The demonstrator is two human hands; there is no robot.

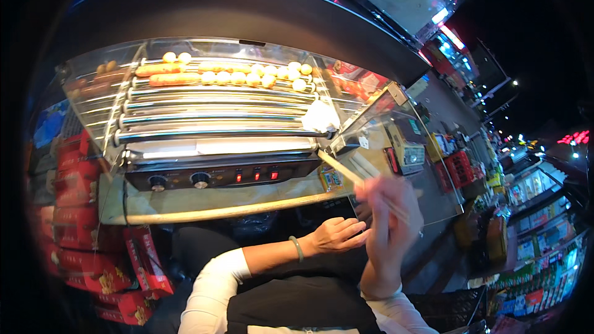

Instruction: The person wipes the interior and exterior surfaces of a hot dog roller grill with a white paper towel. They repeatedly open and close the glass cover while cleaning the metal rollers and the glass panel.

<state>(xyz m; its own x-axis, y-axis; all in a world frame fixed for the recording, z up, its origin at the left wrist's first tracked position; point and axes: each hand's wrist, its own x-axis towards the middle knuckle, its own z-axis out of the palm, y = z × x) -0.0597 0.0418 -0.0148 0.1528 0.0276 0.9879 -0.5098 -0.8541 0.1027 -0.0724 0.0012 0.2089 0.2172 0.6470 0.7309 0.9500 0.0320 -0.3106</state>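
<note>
My right hand [390,213], blurred, grips a pale wooden stick-like utensil [341,168] whose far end points at the front right corner of a roller grill. Whether it is one stick or a pair, I cannot tell. Close beside the right wrist is my left hand [336,235], palm down, fingers loosely bent, with nothing visible in it. A greenish bangle [296,248] circles the left wrist. Sausages [174,79] and several small round balls [222,77] lie on the grill's rear rollers [218,106]. A crumpled white cloth or tissue [321,116] sits on the right end of the front rollers.
Clear panels [417,148] flank the grill. Its control panel [222,174] has two knobs and three lit red switches. A small packet [331,178] lies on the wood-edged counter [185,211]. Red boxes [76,213] are stacked at left. A red crate [455,170] stands at right.
</note>
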